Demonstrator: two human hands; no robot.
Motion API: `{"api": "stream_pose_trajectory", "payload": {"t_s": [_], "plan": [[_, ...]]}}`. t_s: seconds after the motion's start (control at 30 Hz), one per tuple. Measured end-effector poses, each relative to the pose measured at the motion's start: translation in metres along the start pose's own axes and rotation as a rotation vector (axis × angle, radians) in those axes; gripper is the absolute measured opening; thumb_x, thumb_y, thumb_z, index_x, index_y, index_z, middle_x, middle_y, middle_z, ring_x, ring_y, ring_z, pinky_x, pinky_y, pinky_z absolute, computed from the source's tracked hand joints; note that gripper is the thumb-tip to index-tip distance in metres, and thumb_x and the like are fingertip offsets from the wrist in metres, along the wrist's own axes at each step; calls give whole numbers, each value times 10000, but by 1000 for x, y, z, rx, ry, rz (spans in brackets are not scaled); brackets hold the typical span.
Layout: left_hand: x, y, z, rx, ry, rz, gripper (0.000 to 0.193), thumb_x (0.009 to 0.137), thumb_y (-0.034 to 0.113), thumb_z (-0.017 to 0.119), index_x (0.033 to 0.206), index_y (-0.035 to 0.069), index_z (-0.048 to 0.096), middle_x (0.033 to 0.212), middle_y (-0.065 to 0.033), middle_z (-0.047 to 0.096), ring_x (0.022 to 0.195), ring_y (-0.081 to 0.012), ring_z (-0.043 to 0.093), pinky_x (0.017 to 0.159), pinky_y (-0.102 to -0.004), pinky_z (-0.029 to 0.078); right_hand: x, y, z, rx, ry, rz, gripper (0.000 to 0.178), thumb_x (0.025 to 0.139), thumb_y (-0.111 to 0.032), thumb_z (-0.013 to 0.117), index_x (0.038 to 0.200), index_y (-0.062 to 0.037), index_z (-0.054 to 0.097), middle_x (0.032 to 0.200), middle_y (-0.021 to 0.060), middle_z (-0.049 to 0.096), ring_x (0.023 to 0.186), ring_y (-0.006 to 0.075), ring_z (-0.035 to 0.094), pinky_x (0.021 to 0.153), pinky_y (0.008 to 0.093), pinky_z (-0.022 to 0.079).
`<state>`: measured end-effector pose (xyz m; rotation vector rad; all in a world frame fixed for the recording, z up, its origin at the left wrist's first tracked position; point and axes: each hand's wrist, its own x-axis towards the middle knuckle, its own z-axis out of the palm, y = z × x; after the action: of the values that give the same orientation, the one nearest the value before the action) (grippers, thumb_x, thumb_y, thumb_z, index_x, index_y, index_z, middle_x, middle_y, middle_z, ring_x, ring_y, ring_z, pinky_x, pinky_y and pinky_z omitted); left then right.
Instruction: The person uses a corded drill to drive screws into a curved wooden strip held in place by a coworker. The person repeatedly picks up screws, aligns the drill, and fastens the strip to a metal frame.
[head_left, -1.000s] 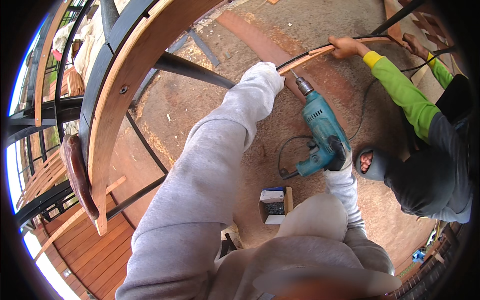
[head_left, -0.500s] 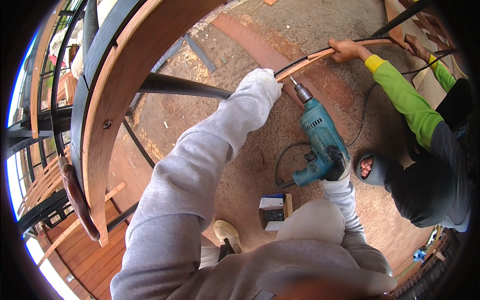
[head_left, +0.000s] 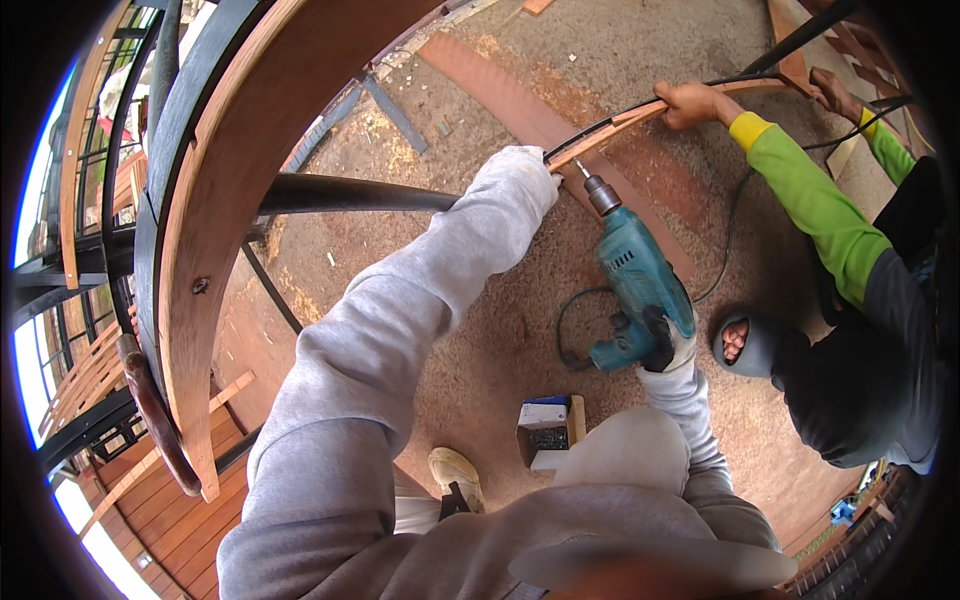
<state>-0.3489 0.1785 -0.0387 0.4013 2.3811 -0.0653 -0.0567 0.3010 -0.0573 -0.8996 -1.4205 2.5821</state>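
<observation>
My left hand (head_left: 528,167), in a white glove, is closed at the near end of a curved wooden strip (head_left: 620,124) that lies along a thin black metal bar; most of its fingers are hidden. My right hand (head_left: 668,342), in a black and white glove, grips the handle of a teal power drill (head_left: 640,265). The bit (head_left: 582,168) points up at the strip's lower edge; whether it touches the wood, I cannot tell. Farther right, a co-worker's hand (head_left: 690,104) holds the same strip, and their other hand (head_left: 835,93) is at its far end.
A large curved wooden beam (head_left: 205,210) on a black metal frame rises at left, with a hammer-like wooden handle (head_left: 155,415) beside it. A black tube (head_left: 350,195) runs behind my left arm. An open box of screws (head_left: 548,438) sits by my knee. The drill cord (head_left: 735,215) trails rightward.
The drill's tip has shifted slightly left and up along the strip's edge. My left hand has moved a little left with the view; the co-worker's hands have stayed in place.
</observation>
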Motion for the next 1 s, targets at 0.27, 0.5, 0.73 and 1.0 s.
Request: {"api": "stream_pose_trajectory", "payload": {"t_s": [0.27, 0.5, 0.73, 1.0], "plan": [[1, -2, 6, 20, 64, 45, 408, 910, 438, 701, 1173, 127, 720, 1120, -142, 729, 1096, -345, 677, 950, -431, 546, 10, 11, -28, -121, -57, -78, 647, 893, -356, 743, 1351, 50, 532, 1185, 183, 684, 1046, 229, 698, 869, 354, 580], [-2, -4, 3, -13, 39, 42, 419, 906, 436, 704, 1178, 116, 715, 1138, -148, 723, 1112, -345, 669, 968, -430, 537, 9, 15, -27, -131, -47, -84, 690, 871, -379, 758, 1372, 28, 514, 1171, 197, 679, 986, 261, 710, 811, 381, 604], [-4, 0, -2, 7, 46, 27, 429, 905, 437, 705, 1166, 97, 718, 1124, -158, 726, 1094, -352, 677, 955, -434, 545, 11, 29, -37, -201, 7, -143, 705, 861, -361, 741, 1374, 69, 518, 1216, 189, 677, 1099, 285, 682, 927, 381, 552], [1, -2, 1, 5, 52, 30, 406, 902, 431, 704, 1132, 99, 734, 1112, -156, 730, 1087, -352, 679, 951, -435, 544, 19, 38, -48, -264, -63, -233, 652, 892, -330, 747, 1369, 41, 503, 1121, 207, 700, 882, 292, 735, 757, 392, 618]]}}
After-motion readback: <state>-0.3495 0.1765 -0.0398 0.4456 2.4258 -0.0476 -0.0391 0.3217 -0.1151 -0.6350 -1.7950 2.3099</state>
